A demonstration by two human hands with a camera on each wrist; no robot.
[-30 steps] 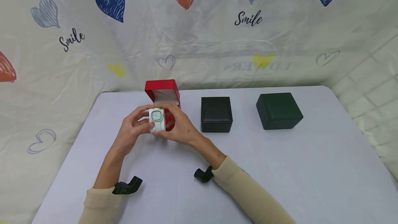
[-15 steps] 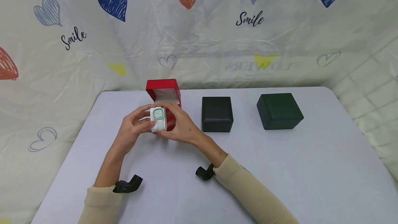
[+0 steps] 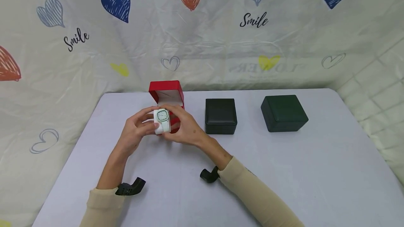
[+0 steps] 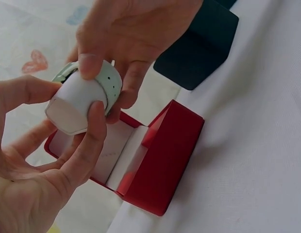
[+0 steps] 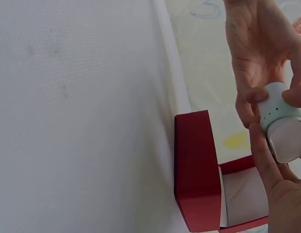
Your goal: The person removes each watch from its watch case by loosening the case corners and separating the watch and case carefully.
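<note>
A pale green wristwatch (image 3: 162, 115) with a square face is wrapped round a white cushion (image 4: 75, 104). My left hand (image 3: 134, 132) grips the cushion from the left, its thumb and fingertips on the end and side. From the right, my right hand (image 3: 187, 129) holds the watch and cushion between thumb and fingers; in the left wrist view its thumb presses on the cushion near the punched strap (image 4: 110, 83). Just behind and below the hands stands a red watch box (image 3: 165, 85), lid raised and white lining showing. The hands hide much of the box's lower part.
To the right of the red box stand a closed black box (image 3: 220, 115) and, farther along, a closed dark green box (image 3: 285, 113). The white table (image 3: 271, 171) meets a curtain (image 3: 214, 38) printed with hearts at its back edge.
The watch on its cushion has shifted slightly right and tilted, with its top leaning left. Both hands keep their hold, and the boxes stay in place.
</note>
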